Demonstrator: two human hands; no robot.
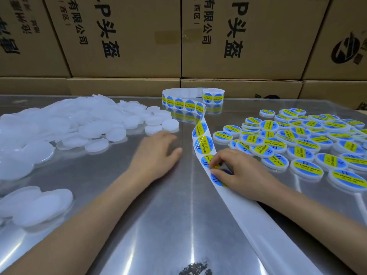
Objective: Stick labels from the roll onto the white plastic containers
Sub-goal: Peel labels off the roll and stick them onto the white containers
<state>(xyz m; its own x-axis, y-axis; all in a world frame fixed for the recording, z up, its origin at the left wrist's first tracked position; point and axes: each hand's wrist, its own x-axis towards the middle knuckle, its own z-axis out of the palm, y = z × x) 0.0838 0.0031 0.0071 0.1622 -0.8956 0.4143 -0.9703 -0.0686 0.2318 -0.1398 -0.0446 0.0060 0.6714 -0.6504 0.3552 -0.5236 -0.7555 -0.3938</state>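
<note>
From the head camera, the right hand [240, 169] pinches a round label [215, 165] on the backing strip [204, 143] trailing from the label roll [213, 95]. The left hand [156, 153] lies flat and empty on the steel table [158, 225], beside plain white containers [83, 124]; labelled containers [305, 143] sit right.

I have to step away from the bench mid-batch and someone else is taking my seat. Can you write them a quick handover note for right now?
Left hand: empty, flat on the metal table, near the unlabelled white containers.
Right hand: fingers picking at a label on the backing strip; whether it is peeled free yet cannot be told.
Label roll: at the far edge of the table, the strip trailing toward you, its near end already stripped bare.
Done: the pile of labelled containers on the right.
Left: the large unlabelled pile on the left, plus a few at the near left.
</note>
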